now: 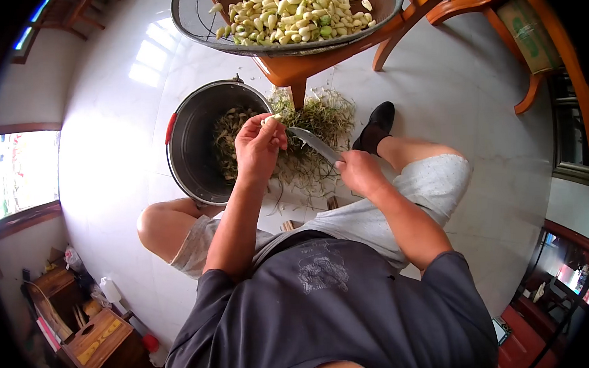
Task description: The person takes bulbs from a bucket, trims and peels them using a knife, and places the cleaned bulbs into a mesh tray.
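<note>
My left hand (pixel 259 144) pinches a small pale bulb (pixel 272 119) over the right rim of a metal bucket (pixel 189 139). Closed around a knife handle, my right hand (pixel 362 172) is over my lap. The knife (pixel 314 143) points up and left, its tip near my left hand and apart from the bulb. Pale bulbs and brownish scraps (pixel 229 137) lie in the bucket. Beside it, green and dry trimmings (pixel 318 119) are heaped on the floor. A wire-rimmed basket (pixel 287 49) full of peeled white and green bulbs (pixel 292 14) rests on a wooden chair.
The wooden chair (pixel 297 77) stands ahead, one leg in the trimmings. My black shoe (pixel 379 121) is right of the heap. More wooden furniture (pixel 481 4) and a cardboard box (pixel 528 35) are at the upper right. A small wooden cabinet (pixel 103 340) stands at the lower left.
</note>
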`<state>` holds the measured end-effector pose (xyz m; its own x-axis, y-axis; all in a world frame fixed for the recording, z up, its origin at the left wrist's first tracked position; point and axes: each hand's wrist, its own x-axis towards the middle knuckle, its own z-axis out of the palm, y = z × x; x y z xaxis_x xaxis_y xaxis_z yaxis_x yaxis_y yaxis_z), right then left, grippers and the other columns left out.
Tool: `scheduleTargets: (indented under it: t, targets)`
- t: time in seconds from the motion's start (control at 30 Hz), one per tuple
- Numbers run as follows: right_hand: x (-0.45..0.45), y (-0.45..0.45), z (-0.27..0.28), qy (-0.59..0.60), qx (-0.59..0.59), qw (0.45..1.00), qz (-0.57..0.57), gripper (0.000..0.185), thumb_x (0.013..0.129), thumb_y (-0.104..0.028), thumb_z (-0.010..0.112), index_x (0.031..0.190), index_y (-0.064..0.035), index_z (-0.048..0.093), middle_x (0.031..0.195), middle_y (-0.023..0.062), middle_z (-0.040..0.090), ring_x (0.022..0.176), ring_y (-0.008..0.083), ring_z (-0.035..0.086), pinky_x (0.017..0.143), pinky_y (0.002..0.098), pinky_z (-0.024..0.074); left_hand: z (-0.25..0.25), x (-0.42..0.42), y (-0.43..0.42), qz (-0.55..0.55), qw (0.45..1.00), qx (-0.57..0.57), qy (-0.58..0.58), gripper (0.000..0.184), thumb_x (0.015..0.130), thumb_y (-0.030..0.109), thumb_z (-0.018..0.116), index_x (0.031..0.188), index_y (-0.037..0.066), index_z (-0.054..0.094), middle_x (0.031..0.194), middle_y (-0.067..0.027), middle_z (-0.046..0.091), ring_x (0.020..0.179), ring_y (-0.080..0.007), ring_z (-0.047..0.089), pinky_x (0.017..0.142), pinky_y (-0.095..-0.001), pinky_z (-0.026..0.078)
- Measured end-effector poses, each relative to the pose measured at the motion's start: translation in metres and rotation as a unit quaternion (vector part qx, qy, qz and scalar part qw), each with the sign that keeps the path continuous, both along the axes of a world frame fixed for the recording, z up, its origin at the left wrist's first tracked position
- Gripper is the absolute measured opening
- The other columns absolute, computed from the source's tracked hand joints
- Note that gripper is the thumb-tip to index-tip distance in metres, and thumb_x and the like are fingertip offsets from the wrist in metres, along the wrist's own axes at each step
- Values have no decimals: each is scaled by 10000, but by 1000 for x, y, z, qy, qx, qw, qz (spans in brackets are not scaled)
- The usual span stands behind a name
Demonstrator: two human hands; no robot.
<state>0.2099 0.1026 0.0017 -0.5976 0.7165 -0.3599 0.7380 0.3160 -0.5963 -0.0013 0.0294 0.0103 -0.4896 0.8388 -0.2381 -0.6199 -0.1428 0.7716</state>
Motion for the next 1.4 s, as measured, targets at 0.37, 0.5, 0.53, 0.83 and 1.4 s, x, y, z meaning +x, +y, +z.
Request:
scheduleTargets:
  t: [0.37,0.5,0.53,0.83,1.4]
  targets:
    - [-6,11,22,92,7,994,-54,211,847,-222,582,782,-24,617,711,218,605,739,423,588,650,480,463,12,-14,1,-87,979,58,-177,183,958,171,490,1012,8,554,814,-90,605,632,-132,559,541,-247,454]
    - [-6,10,29,100,10,994,-52,203,850,-218,578,783,-30,614,710,216,604,728,426,583,646,483,459,21,-14,6,-119,967,82,-210,208,961,175,469,1036,-2,547,810,-91,599,619,-138,553,546,-246,455]
    - [-5,11,28,103,9,993,-50,208,851,-221,575,779,-29,609,708,215,604,727,425,582,646,484,458,26,-14,9,-125,968,82,-203,214,960,175,467,1042,-6,546,808,-90,598,618,-140,553,546,-245,455]
    - [-2,12,35,94,6,995,-40,270,859,-265,541,753,-20,583,707,210,601,711,413,586,637,485,452,111,-45,109,-123,991,59,1,316,923,79,501,1218,-33,503,780,-72,595,624,-136,559,518,-255,449]
    - [12,28,23,104,34,987,-116,262,852,-226,585,746,12,552,703,249,582,745,454,568,634,491,449,71,0,40,-513,739,-157,407,411,856,196,580,1245,65,548,893,-127,661,654,-185,637,607,-285,529]
